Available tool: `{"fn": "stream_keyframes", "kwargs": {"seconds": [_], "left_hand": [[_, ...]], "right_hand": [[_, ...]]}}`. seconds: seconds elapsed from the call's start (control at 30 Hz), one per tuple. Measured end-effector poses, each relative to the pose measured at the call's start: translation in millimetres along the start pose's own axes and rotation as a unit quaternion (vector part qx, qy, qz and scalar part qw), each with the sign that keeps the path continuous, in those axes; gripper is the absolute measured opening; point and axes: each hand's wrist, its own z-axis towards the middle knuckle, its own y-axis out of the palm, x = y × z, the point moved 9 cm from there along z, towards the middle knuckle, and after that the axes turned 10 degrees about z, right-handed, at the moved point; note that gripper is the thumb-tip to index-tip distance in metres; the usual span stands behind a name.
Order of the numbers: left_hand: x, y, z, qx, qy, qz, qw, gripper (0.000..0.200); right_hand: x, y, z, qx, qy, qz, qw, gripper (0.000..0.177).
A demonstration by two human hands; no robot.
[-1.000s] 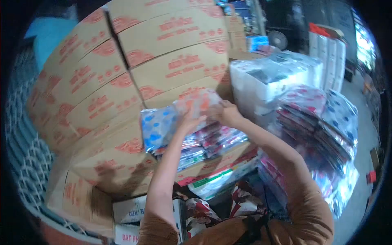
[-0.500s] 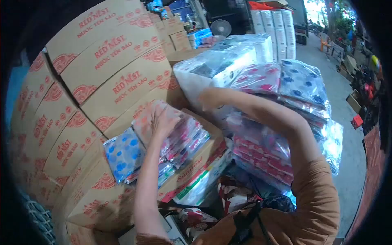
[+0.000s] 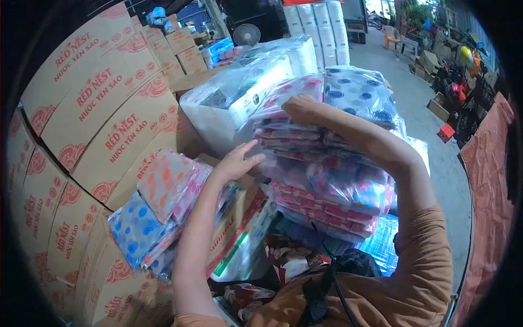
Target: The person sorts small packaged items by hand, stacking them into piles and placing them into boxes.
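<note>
My left hand [image 3: 238, 162] is over the gap between two piles, its fingers apart and nothing in it. Closed, my right hand [image 3: 300, 110] rests at the front edge of a pink-patterned plastic packet [image 3: 297, 90] on top of the tall pile; what its fingers hold, if anything, is hidden. Beside that packet lies one with dark blue dots [image 3: 359, 97]. Left of my left hand, an orange-spotted packet [image 3: 165, 182] and a blue-spotted packet [image 3: 137, 226] lie on a smaller pile on cartons.
Printed cardboard cartons [image 3: 117, 133] are stacked along the left. Plastic-wrapped white bundles [image 3: 218, 103] stand behind the piles. A fan [image 3: 246, 35] is farther back. Reddish sheeting [image 3: 490, 212] hangs at the right, and a red object [image 3: 445, 132] lies on the floor.
My left hand has lifted off the smaller pile and moved right, with its fingers apart. My right hand is now at the tall pile's top packet. The view has turned right.
</note>
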Motion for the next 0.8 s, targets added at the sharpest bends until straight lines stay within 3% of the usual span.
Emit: {"fn": "stream_keyframes", "kwargs": {"seconds": [0.07, 0.2, 0.27, 0.3, 0.43, 0.5, 0.53, 0.57, 0.63, 0.67, 0.73, 0.8], "left_hand": [[-15, 9, 1, 0.012, -0.064, -0.132, 0.989, 0.066], [-49, 16, 7, 0.024, -0.104, -0.236, 0.966, 0.063], [-44, 15, -14, 0.033, -0.215, -0.468, 0.856, 0.062], [-49, 17, -12, 0.026, -0.199, -0.465, 0.862, 0.085], [-51, 19, -10, 0.024, -0.191, -0.555, 0.810, 0.085], [-25, 16, -8, -0.014, -0.115, -0.597, 0.794, 0.088], [-9, 13, -9, -0.063, -0.033, -0.651, 0.755, 0.071], [-8, 15, -8, -0.063, -0.033, -0.653, 0.754, 0.071], [-20, 11, -5, 0.034, -0.053, -0.703, 0.708, 0.052], [-20, 10, -8, 0.034, -0.053, -0.704, 0.707, 0.052], [-18, -4, -22, 0.063, -0.042, -0.653, 0.753, 0.044], [-12, -22, -39, 0.101, -0.033, -0.626, 0.772, 0.042]], "right_hand": [[-10, -18, -4, 0.114, -0.060, -0.010, 0.992, 0.012], [-21, -35, -10, 0.146, -0.022, 0.016, 0.989, 0.011], [-39, -50, -22, 0.218, -0.080, 0.021, 0.973, 0.011], [-54, -60, -39, 0.221, -0.113, 0.042, 0.968, 0.012], [-97, -67, -72, 0.198, -0.129, 0.047, 0.970, 0.014], [-118, -63, -89, 0.205, -0.194, 0.048, 0.958, 0.014], [-125, -54, -92, 0.197, -0.220, 0.034, 0.955, 0.016], [-128, -51, -95, 0.196, -0.220, 0.033, 0.955, 0.016], [-142, -54, -109, 0.239, -0.293, 0.031, 0.925, 0.010], [-143, -54, -110, 0.238, -0.294, 0.030, 0.925, 0.010], [-136, -42, -102, 0.145, -0.250, 0.118, 0.950, 0.018], [-137, -45, -106, 0.151, -0.283, 0.143, 0.936, 0.024]]}}
